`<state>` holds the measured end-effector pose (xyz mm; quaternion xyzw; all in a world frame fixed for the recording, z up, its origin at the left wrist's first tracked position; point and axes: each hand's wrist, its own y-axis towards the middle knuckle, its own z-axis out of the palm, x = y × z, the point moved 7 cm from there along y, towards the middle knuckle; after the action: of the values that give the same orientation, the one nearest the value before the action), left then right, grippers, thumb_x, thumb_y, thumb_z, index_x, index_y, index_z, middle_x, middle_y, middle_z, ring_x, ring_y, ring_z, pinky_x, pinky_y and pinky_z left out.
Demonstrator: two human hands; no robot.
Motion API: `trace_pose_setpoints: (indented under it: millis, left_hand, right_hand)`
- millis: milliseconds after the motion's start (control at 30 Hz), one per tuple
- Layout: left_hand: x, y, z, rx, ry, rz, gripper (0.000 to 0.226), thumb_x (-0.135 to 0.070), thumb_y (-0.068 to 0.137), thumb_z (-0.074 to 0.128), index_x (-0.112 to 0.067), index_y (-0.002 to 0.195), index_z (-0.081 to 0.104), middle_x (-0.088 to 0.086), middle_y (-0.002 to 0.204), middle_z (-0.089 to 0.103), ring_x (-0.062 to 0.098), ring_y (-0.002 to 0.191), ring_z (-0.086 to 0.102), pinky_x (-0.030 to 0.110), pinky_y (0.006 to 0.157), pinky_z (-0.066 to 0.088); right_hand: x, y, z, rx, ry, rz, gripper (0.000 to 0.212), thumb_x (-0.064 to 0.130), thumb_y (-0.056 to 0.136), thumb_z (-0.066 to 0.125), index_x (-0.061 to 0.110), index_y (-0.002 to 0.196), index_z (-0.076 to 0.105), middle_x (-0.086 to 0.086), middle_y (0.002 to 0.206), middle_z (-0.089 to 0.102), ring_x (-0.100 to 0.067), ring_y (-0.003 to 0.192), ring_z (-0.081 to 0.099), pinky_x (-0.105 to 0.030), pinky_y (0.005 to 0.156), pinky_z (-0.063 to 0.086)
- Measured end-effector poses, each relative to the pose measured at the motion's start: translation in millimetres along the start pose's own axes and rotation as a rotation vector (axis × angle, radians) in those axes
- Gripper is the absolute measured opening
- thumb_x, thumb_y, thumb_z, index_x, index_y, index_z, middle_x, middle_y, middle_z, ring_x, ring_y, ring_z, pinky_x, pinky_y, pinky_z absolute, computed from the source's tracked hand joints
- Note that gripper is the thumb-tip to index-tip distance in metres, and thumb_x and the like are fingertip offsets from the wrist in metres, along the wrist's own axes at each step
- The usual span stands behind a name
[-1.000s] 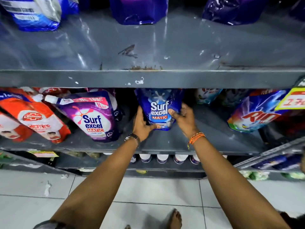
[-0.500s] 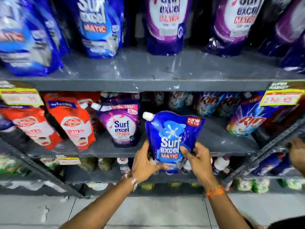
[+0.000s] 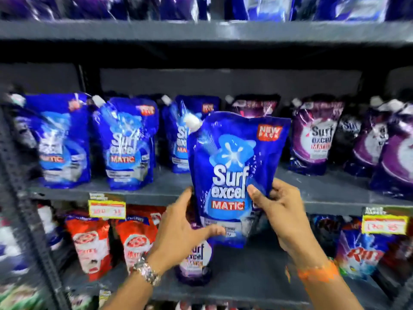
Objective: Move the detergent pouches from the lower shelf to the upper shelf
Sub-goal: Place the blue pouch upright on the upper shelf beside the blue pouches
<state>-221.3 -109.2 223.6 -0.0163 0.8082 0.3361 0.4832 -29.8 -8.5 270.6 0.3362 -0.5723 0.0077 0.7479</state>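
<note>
A blue Surf Excel Matic pouch [image 3: 232, 166] with a white spout is held upright in front of the upper shelf [image 3: 169, 189]. My left hand [image 3: 178, 233] grips its lower left edge, thumb across the bottom. My right hand [image 3: 279, 211] grips its right side, thumb on the front. On the lower shelf [image 3: 245, 276] stands a purple Surf Excel pouch [image 3: 195, 262], partly hidden behind my left hand. The upper shelf carries blue Surf Excel pouches [image 3: 127, 144] on the left and purple Surf Excel pouches [image 3: 317, 137] on the right.
Red Lifebuoy pouches [image 3: 89, 240] fill the lower shelf's left side, and Rin pouches [image 3: 362, 253] stand at its right. Yellow price tags [image 3: 107, 209] hang on the upper shelf's front edge. Another shelf [image 3: 201, 30] with more pouches runs above. A dark upright [image 3: 26, 198] frames the left.
Both hands have lifted the blue pouch out of the lower shelf and up in front of the upper shelf. The camera has tilted upward.
</note>
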Motion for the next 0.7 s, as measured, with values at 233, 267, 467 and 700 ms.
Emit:
trace_pose_setpoints:
  millis: [233,267,467,700]
  left_hand:
    - [-9.2,76.8,-60.1,-0.072,0.057,-0.049,0.092,-0.037,0.056,0.095,-0.037,0.135,0.048,-0.011,0.129,0.070,0.009,0.119,0.068,0.046,0.101,0.058]
    - [-4.2,84.5,-63.3,-0.065,0.064,-0.067,0.090,-0.029,0.059,0.096,-0.035,0.135,0.048,-0.010,0.130,0.069,0.010,0.119,0.067,0.046,0.101,0.057]
    - [34.9,114.6,-68.7,-0.003,0.003,-0.183,0.083,0.001,0.066,0.090,-0.031,0.130,0.048,0.005,0.135,0.065,0.025,0.125,0.064,0.056,0.104,0.053]
    - [56.0,124.0,-68.0,0.022,-0.020,-0.240,0.082,-0.006,0.067,0.090,-0.028,0.132,0.045,0.005,0.137,0.062,0.025,0.126,0.062,0.056,0.104,0.053]
  right_hand:
    - [5.9,93.8,53.9,0.028,-0.044,-0.002,0.013,0.008,0.089,0.074,0.010,0.102,0.075,0.001,0.090,0.082,-0.022,0.091,0.079,-0.029,0.071,0.064]
    - [1.2,101.3,59.6,0.022,-0.059,0.014,0.018,0.009,0.088,0.075,0.005,0.106,0.074,-0.005,0.096,0.082,-0.025,0.093,0.079,-0.033,0.074,0.065]
    - [-29.5,127.8,77.0,-0.002,-0.146,0.061,0.030,0.013,0.084,0.080,0.002,0.111,0.071,-0.014,0.106,0.079,-0.019,0.087,0.079,-0.038,0.077,0.066]
    - [-46.5,138.5,79.9,0.016,-0.164,0.100,0.031,0.022,0.084,0.080,0.009,0.110,0.070,-0.012,0.106,0.079,-0.024,0.091,0.079,-0.044,0.080,0.066]
